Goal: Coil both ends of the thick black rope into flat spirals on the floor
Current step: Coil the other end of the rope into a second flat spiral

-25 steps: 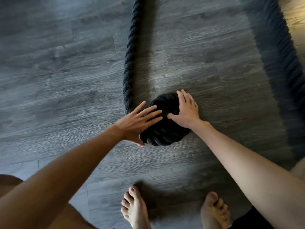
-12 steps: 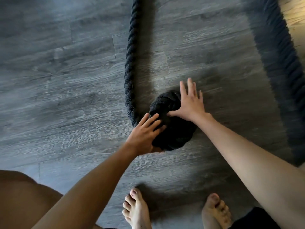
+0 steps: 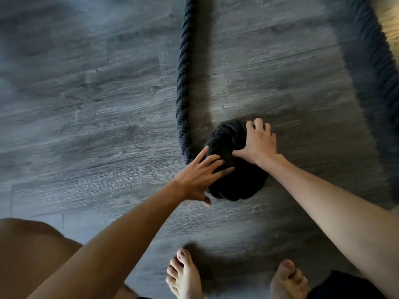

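Observation:
A thick black rope (image 3: pixel 183 83) runs from the top of the view down the grey floor and curves into a small flat coil (image 3: pixel 239 184) in the middle. My left hand (image 3: pixel 199 176) lies on the coil's near left side with its fingers straight and spread. My right hand (image 3: pixel 260 143) sits on the coil's far right part, thumb stretched across the top and fingers curled down over the far edge. A second stretch of the same rope (image 3: pixel 371 72) lies blurred along the right side.
Grey wood-plank floor (image 3: pixel 86 126) stretches wide to the left of the rope. My two bare feet (image 3: pixel 185 277) stand just in front of the coil, and my left knee (image 3: pixel 28 244) fills the lower left corner. A strip of lighter floor (image 3: pixel 390 20) shows top right.
My right hand's fingers went from straight to curled over the coil's far edge. My left hand spread its fingers and shifted on the coil's left side. The coil turned slightly.

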